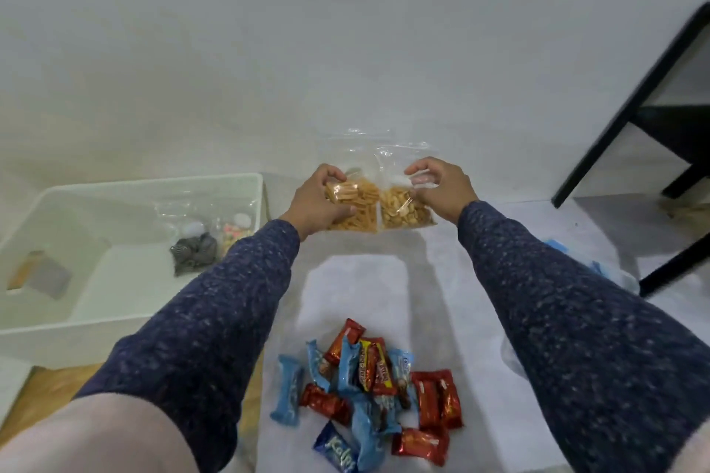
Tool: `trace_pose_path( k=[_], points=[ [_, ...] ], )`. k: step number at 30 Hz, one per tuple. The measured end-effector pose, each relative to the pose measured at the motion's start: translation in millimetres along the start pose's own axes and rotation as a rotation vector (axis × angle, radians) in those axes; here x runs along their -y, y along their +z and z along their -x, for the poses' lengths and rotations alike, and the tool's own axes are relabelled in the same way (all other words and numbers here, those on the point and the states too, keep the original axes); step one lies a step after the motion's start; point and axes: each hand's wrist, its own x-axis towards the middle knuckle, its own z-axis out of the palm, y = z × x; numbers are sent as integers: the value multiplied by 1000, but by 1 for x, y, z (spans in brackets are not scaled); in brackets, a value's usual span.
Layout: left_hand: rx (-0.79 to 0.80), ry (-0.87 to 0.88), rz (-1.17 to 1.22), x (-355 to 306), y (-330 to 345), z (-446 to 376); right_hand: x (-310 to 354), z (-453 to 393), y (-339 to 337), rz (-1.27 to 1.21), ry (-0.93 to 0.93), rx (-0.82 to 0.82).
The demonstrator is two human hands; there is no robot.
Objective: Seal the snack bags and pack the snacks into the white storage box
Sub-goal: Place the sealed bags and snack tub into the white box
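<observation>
While two clear bags already lie inside the white storage box (46, 200) at the left — one with dark grey pieces (193, 251), one with pale, pastel bits (235, 233) — much of the packing is, by my judgement, not yet done. Two more zip bags are off the table surface and held side by side: a bag of orange stick snacks (355, 209) and a bag of pale nut-like snacks (403, 209), touching each other along their inner edges. Their clear tops rise behind the hands; whether the zip strips are pressed closed cannot be told from this view. Nearer the person, a heap of wrapped candy bars (369, 392) in blue and red wrappers sits loose on the pale cloth (480, 415), none of it in the box.

Both arms reach forward in speckled navy sleeves (199, 326). The left hand (320, 200) wraps the stick-snack bag from its outer side, fingers curled over the top of the contents and thumb underneath — a firm grip. The right hand (442, 190) pinches the upper corner of the nut bag, fingertips bent onto the plastic. A black furniture frame (630, 104) stands at the right, well apart from the work.
</observation>
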Motion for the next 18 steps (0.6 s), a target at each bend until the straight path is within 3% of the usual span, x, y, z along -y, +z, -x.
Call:
trace_pose_path(
  k=[8,18],
  points=[
    [-204,58,-42,-5,-101,55,91,17,53,-37,-140,46],
    [-427,-37,27,35,-183,97,156,-5,145,-99,-255,238]
  ],
)
